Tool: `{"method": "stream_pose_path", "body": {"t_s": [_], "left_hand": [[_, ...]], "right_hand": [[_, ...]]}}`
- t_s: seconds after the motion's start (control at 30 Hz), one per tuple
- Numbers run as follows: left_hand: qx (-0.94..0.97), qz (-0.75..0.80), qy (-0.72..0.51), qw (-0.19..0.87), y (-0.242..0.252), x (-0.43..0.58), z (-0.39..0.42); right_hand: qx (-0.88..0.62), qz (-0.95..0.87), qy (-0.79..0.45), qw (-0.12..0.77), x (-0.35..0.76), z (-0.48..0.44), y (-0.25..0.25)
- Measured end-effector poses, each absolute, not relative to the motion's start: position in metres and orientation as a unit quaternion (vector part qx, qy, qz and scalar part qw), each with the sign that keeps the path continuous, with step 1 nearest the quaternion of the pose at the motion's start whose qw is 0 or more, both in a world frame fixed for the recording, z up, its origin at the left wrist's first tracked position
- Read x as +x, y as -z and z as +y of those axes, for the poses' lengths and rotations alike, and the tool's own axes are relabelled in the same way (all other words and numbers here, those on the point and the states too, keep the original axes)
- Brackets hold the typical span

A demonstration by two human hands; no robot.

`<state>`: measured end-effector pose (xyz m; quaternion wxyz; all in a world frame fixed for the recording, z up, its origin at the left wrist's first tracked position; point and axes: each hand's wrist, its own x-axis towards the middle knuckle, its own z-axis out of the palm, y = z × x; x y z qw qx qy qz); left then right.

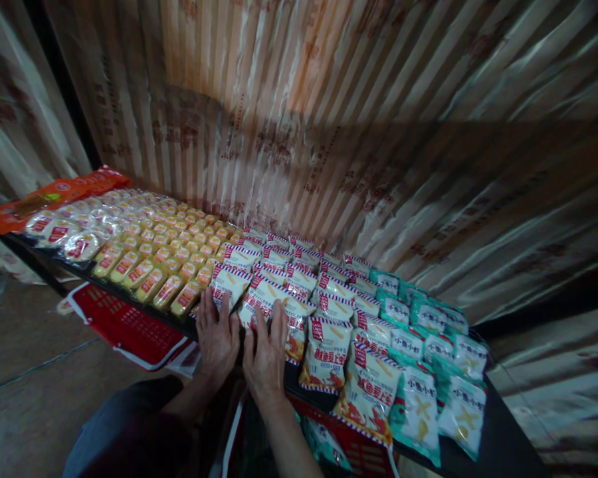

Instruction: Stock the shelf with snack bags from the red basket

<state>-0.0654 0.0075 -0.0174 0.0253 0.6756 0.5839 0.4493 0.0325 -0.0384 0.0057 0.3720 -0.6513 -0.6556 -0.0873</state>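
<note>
My left hand lies with fingers stretched on the lower part of a white snack bag with a red-and-blue striped edge. Beside it, my right hand has its fingers spread against the neighbouring striped snack bag. Both palms are near the front edge of the black shelf, and neither hand grips a bag. More bags of this kind, such as the front snack bag, lean in rows to the right. The hands hide the lower ends of the bags they touch.
Teal-and-white snack bags fill the right end. Rows of small yellow packs, round white packs and an orange bag lie leftward. A red basket and another basket are below. A corrugated, plastic-covered wall stands behind.
</note>
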Motion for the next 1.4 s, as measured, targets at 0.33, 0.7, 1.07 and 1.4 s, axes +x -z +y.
{"method": "stream_pose_path", "body": {"t_s": [0.33,0.7,1.07,1.4], "left_hand": [[0.677,0.570,-0.466,-0.001,0.011,-0.074,0.024],[0.681,0.563,-0.468,0.001,0.008,-0.069,0.030],[0.690,0.582,-0.428,-0.044,-0.014,-0.051,0.033],[0.679,0.583,-0.444,-0.045,-0.030,-0.036,0.048]], "right_hand": [[-0.645,-0.674,0.086,0.349,0.034,-0.042,-0.009],[-0.603,-0.700,0.105,0.368,0.050,-0.026,-0.032],[-0.627,-0.744,0.039,0.229,0.088,0.110,-0.084],[-0.641,-0.763,-0.077,0.027,0.097,0.188,-0.096]]}}
